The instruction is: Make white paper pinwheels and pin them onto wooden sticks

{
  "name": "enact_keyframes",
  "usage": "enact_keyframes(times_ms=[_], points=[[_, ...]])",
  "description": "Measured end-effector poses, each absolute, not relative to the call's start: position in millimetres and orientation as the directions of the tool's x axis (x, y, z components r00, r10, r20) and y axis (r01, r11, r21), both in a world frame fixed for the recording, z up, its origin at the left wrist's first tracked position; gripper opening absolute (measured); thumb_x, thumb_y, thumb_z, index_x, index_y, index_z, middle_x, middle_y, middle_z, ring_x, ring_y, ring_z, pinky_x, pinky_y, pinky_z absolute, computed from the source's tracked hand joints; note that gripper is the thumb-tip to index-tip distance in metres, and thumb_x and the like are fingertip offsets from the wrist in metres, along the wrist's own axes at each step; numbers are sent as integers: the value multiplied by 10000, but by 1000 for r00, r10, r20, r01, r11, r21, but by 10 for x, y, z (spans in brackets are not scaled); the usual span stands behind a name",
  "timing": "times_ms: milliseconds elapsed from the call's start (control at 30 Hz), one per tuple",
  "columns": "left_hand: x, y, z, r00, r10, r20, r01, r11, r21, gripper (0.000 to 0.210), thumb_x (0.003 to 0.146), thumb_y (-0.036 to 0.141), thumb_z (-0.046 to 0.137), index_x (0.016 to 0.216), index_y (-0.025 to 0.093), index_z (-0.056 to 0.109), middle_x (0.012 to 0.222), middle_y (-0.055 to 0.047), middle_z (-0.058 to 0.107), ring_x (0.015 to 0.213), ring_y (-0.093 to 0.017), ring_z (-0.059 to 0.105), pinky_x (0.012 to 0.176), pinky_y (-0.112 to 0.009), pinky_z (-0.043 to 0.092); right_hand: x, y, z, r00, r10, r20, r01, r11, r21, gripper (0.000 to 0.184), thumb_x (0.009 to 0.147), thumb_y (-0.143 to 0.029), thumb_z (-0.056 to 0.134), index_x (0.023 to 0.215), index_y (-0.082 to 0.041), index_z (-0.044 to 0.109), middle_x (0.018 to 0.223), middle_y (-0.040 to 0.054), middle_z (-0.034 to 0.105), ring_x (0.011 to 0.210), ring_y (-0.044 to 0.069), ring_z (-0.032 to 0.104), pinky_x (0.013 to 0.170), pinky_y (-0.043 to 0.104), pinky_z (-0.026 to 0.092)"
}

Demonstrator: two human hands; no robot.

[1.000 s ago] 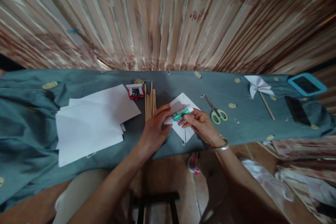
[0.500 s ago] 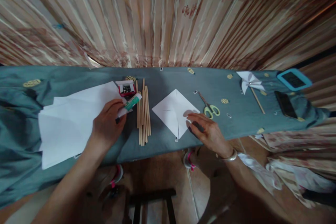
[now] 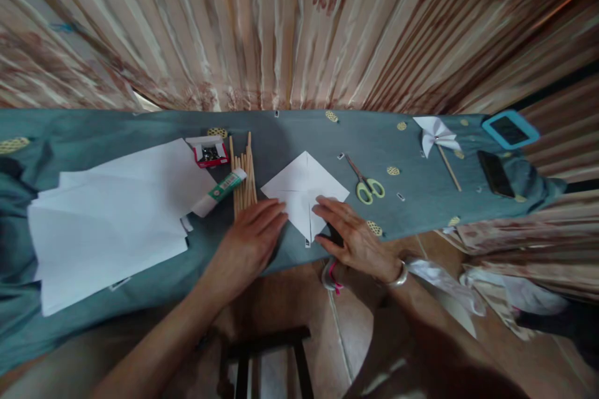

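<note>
A square of white paper [image 3: 299, 181] lies like a diamond on the cloth, with slits running in from its corners. At its lower left edge my left hand [image 3: 250, 237] rests with fingers stretched out, covering the lower ends of a bunch of wooden sticks [image 3: 243, 181]. My right hand [image 3: 353, 237] lies over the lower right edge, thumb apart from the fingers and nothing gripped. Left of the sticks, a green and white glue stick [image 3: 224, 190] lies slanted, its upper end over them. Green-handled scissors [image 3: 364, 184] lie to the right of the square.
Several white sheets [image 3: 112, 224] are stacked at the left. A small red and white box [image 3: 209, 153] of dark pins or tacks stands behind the glue stick. Farther right are a paper pinwheel [image 3: 437, 137], a dark phone [image 3: 495, 173] and a blue-framed device [image 3: 510, 129].
My left hand has let go of the glue stick and moved right to the paper square. My right hand stays by the square's right side. The whole view has shifted slightly.
</note>
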State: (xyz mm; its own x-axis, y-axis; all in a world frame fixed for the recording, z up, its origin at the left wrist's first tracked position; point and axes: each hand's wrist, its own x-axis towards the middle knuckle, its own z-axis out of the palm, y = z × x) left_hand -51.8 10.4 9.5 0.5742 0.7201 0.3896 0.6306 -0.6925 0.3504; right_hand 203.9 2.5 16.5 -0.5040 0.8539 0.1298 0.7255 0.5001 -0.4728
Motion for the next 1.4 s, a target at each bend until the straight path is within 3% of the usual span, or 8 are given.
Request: enact_keyframes(times_ms=[100,233,467,667,800,1067,1233,1400], points=[[-221,28,-18,675,651,347,539,-756,371,292,901,126,502,1181,164,576,1269,-111,619,1269,-275,500,1021,-467,476,2035,25,123,-494,854,162,739,511,-439,452,900,-351,578,1323,-196,540,1393,140,532,1306,299,477,1086,533,415],[-62,60,-27,647,693,318,560,-714,420,303,862,140,581,1165,122,580,1241,-146,627,1232,-294,529,1017,-477,475,2033,41,112,-496,851,174,753,521,-402,380,925,-351,539,1251,-169,608,1324,152,594,1263,297,520,1066,510,447],[-86,195,-8,623,735,268,567,-660,493,371,817,209,656,1170,121,583,1277,-185,594,1197,-324,548,997,-502,476,2130,45,162,-534,839,108,710,513,-483,512,878,-395,607,1335,-179,527,1397,137,525,1313,289,463,1091,522,415],[-53,217,7,638,690,341,556,-719,417,167,887,178,550,1014,107,633,1176,-173,651,1107,-292,615,961,-468,506,2098,20,131,-526,835,163,727,541,-424,509,877,-396,607,1323,-161,540,1372,148,546,1296,294,479,1079,504,433],[-67,227,22,618,699,359,556,-712,430,161,917,161,492,913,127,649,1148,-149,671,1067,-252,642,957,-430,519,2063,7,116,-549,806,221,733,592,-336,494,899,-391,578,1325,-144,533,1347,160,568,1259,278,520,1061,476,459],[-117,252,42,461,806,372,457,-575,679,169,929,203,492,952,153,652,1068,-105,713,998,-191,679,892,-337,551,1987,-35,117,-594,734,330,713,670,-208,579,899,-410,578,1391,-138,441,1345,178,560,1270,276,513,1026,453,485],[-141,301,145,316,905,285,384,-396,834,159,906,223,534,955,163,673,1028,-75,725,958,-173,684,868,-308,548,1974,-41,156,-587,735,340,701,671,-239,657,881,-411,605,1432,-136,374,1369,193,531,1300,286,480,1043,459,458],[-170,297,202,237,947,219,325,-290,900,182,893,274,550,967,169,679,984,-58,728,865,-160,690,752,-273,567,1973,-47,191,-592,736,328,704,671,-233,752,873,-450,600,1482,-154,271,1431,198,464,1340,295,430,1056,483,432]])
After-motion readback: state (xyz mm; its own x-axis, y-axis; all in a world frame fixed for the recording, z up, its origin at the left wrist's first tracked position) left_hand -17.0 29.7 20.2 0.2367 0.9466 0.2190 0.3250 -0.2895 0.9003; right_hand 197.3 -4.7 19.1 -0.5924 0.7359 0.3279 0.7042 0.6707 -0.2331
